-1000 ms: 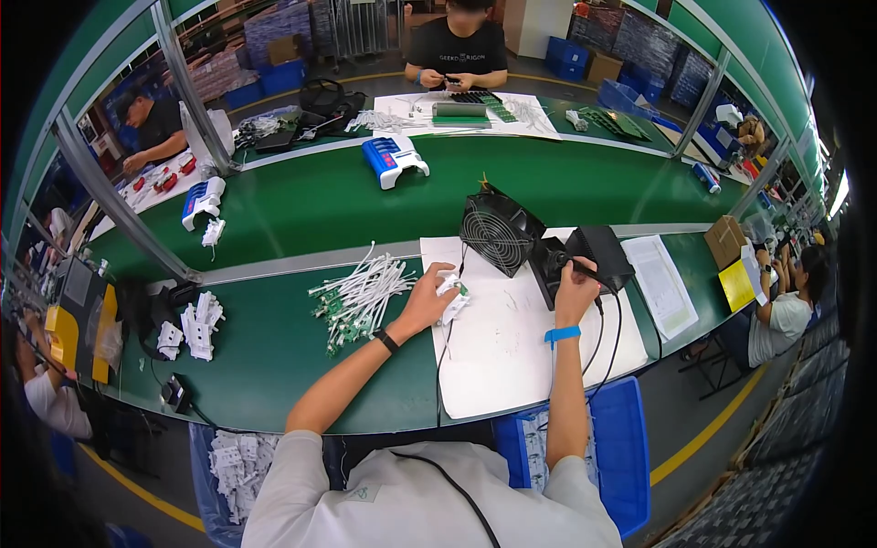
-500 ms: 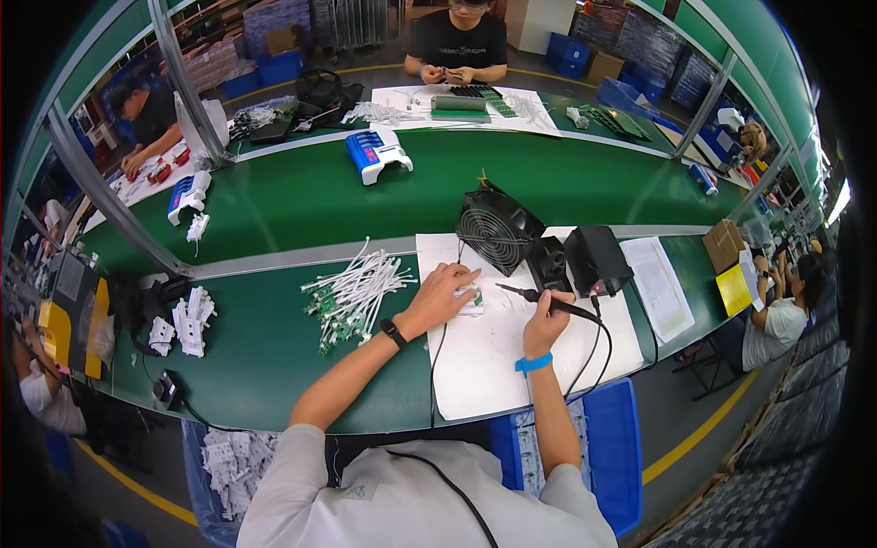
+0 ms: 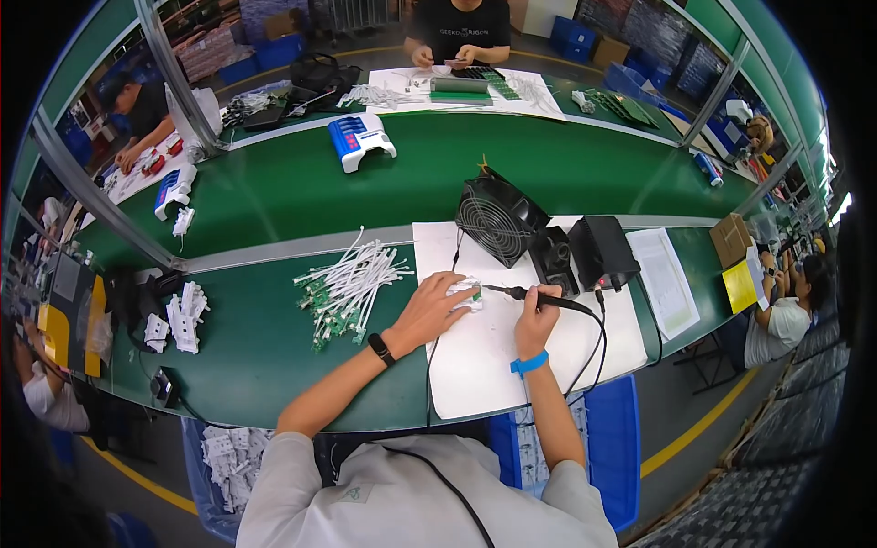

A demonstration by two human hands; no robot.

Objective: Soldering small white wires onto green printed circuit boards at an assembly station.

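Observation:
My left hand [image 3: 433, 310] grips a small white plastic part with a green circuit board [image 3: 473, 295] against a white sheet [image 3: 461, 370], thumb and fingers at its edges. In my right hand [image 3: 536, 327] is a soldering iron [image 3: 519, 293], held like a pen and pointing left. Its tip is at the right end of the board; whether it touches cannot be made out. To the left of my left hand lies a pile of white cables with green circuit boards [image 3: 352, 288].
Beyond my hands stand a black fan [image 3: 498, 219] and a black box [image 3: 606, 251] with a cord. Papers [image 3: 662, 283] lie right, white plastic parts [image 3: 187, 317] left. Blue bins [image 3: 624, 447] sit below the table edge. A green conveyor [image 3: 438, 173] carries blue-and-white housings [image 3: 362, 142]. Co-workers sit around.
My right hand has moved left, bringing the iron's tip from beside the white part to the board. My left hand has shifted slightly left and down, uncovering more of the part.

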